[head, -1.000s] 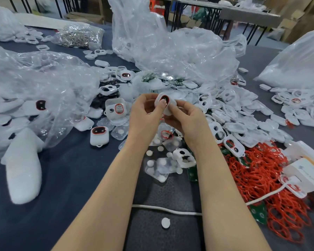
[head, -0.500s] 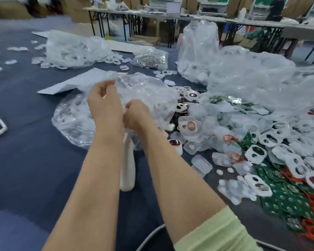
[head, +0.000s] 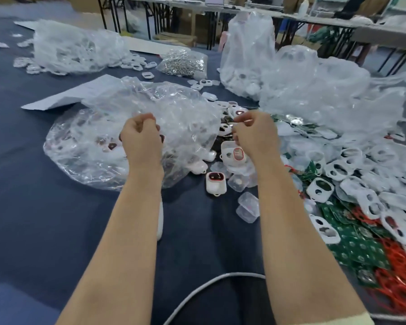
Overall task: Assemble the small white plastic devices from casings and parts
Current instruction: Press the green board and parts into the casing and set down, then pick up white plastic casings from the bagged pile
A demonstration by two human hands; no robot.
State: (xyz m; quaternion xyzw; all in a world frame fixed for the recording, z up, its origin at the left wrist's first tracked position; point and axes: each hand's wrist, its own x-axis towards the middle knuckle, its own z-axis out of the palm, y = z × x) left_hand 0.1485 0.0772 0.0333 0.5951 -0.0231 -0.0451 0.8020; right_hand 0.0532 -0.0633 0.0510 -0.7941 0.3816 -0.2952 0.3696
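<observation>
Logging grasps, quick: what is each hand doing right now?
Left hand: curled, apparently gripping the clear bag.
Right hand: curled; contents cannot be told.

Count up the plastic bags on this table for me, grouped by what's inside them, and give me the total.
White plastic parts inside: 3 (near bag, far-left bag, tall bag)
Shiny metal parts inside: 1 (small bag)
Contents unclear: 1 (wide crumpled bag)
Total: 5 bags
</observation>
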